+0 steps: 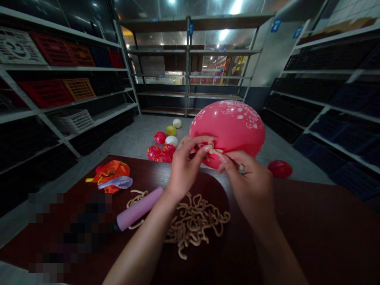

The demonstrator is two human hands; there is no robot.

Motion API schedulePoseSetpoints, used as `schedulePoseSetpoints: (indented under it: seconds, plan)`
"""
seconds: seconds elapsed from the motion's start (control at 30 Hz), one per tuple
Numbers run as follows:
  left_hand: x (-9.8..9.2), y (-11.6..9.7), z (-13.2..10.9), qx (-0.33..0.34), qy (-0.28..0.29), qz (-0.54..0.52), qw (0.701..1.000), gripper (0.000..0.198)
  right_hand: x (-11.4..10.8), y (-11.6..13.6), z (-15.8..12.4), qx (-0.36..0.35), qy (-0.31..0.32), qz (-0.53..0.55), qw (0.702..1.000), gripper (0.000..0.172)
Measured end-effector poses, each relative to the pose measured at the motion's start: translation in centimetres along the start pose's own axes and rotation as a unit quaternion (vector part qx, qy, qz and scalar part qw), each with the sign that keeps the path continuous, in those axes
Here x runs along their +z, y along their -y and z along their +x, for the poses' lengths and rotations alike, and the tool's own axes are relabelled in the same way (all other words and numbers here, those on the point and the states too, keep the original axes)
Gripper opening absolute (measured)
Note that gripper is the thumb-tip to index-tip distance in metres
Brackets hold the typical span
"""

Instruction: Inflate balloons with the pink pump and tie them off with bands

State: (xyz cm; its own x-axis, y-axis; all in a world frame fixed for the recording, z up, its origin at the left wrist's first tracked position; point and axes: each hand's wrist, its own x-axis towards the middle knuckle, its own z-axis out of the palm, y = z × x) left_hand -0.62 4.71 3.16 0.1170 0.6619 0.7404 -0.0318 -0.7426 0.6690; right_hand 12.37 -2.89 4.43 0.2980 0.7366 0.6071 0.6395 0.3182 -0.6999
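A large inflated pink-red balloon (230, 128) with white printed patterns is held up over the far edge of the table. My left hand (190, 158) pinches at the balloon's neck, where a short tan cord (214, 149) shows between the fingers. On the other side my right hand (242, 168) pinches the cord's other end near the neck. Whether the cord is knotted cannot be made out. Below my hands lies a loose heap of tan cords (197, 219). Beside my left forearm rests a purple hand pump (139, 209), with a few more cords around it.
Uninflated balloons (114, 174) in orange, red and lilac lie at the left of the dark brown table (314, 213). Several small inflated balloons (160, 137) sit on the floor beyond, and a red balloon (280, 168) at right. Shelves with crates (52, 49) line the sides.
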Motion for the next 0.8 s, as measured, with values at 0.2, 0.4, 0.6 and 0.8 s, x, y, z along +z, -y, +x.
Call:
schedulePoseSetpoints:
  seconds: [0.2,0.4,0.6,0.8]
  plan:
    - [0.1,0.2,-0.1,0.025,0.004,0.020,0.999,0.008,0.2,-0.8,0.0,0.024,-0.002,0.035,0.999,0.021]
    - [0.5,1.5,0.0,-0.121,-0.083,-0.113,0.983,0.014,1.0,-0.5,-0.1,-0.015,0.046,-0.018,0.999,0.025]
    - [0.5,1.2,0.1,-0.210,-0.135,-0.250,0.936,0.015,1.8,-0.4,-0.4,-0.043,0.065,-0.042,0.996,0.028]
    - [0.2,1.3,0.3,-0.246,-0.135,-0.271,0.921,0.016,2.3,-0.4,-0.4,-0.053,0.053,-0.064,0.995,0.026]
